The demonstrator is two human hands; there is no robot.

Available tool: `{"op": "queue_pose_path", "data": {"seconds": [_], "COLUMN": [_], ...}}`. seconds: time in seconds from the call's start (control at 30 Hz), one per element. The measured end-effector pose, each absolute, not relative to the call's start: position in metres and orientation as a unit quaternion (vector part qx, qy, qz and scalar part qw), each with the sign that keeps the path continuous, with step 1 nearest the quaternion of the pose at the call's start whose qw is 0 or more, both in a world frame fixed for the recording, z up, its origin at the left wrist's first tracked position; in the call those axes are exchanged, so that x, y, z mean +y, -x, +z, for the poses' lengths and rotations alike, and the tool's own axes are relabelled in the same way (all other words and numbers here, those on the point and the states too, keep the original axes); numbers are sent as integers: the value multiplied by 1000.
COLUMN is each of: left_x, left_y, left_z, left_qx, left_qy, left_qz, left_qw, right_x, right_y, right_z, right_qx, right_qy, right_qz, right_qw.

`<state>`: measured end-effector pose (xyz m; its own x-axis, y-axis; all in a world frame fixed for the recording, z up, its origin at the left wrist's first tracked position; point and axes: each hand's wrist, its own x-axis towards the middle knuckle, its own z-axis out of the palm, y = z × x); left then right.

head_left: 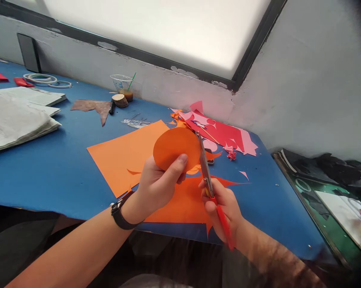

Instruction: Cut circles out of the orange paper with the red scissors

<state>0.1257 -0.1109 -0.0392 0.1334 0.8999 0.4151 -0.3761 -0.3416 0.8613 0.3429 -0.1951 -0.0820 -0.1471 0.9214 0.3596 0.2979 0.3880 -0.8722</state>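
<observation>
My left hand [162, 180] pinches a round orange paper disc [174, 146], its thumb lying on the front face. A dark watch is on that wrist. My right hand [224, 204] is wrapped around red-handled scissors [204, 164], their blades pointing up along the disc's right edge. From this angle the blades look nearly closed. Below both hands an orange paper sheet [180, 204] lies on the blue table, with thin pointed orange offcuts [230, 182] around it. A lighter orange sheet [126, 154] rests to the left, partly behind my left hand.
Red paper [228, 134] and pink scraps are heaped at the back right, with pens on top. Further left stand a plastic cup [122, 86] with a green straw, a wood slice [120, 100], stacked papers [18, 120], tape rolls [40, 79] and a phone [29, 53] against the wall.
</observation>
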Motion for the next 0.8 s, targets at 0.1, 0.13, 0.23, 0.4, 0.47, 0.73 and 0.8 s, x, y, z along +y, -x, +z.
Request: {"op": "queue_pose_path", "data": {"seconds": [0.1,0.13,0.23,0.4,0.47,0.73,0.8], "left_x": [-111,-111,-112,-112,-113,-114,-113], "left_y": [-126,-127,-128,-128,-128,-129,-129], "left_z": [-38,-38,-37,-37,-37,-35,-35], "left_qx": [244,247,257,240,233,234,227], "left_qy": [-543,-542,-541,-542,-541,-532,-532], "left_qz": [610,610,608,612,612,616,618], "left_qw": [522,523,521,524,528,532,532], "right_x": [-196,-197,-197,-195,-194,-197,-197], "right_y": [-342,-341,-341,-342,-342,-338,-338], "right_z": [-75,-73,-72,-84,-86,-72,-71], "right_qx": [-681,-680,-681,-681,-682,-684,-689], "right_qy": [458,462,459,456,457,436,422], "right_qz": [337,341,342,331,321,339,332], "right_qw": [462,456,457,467,472,477,487]}}
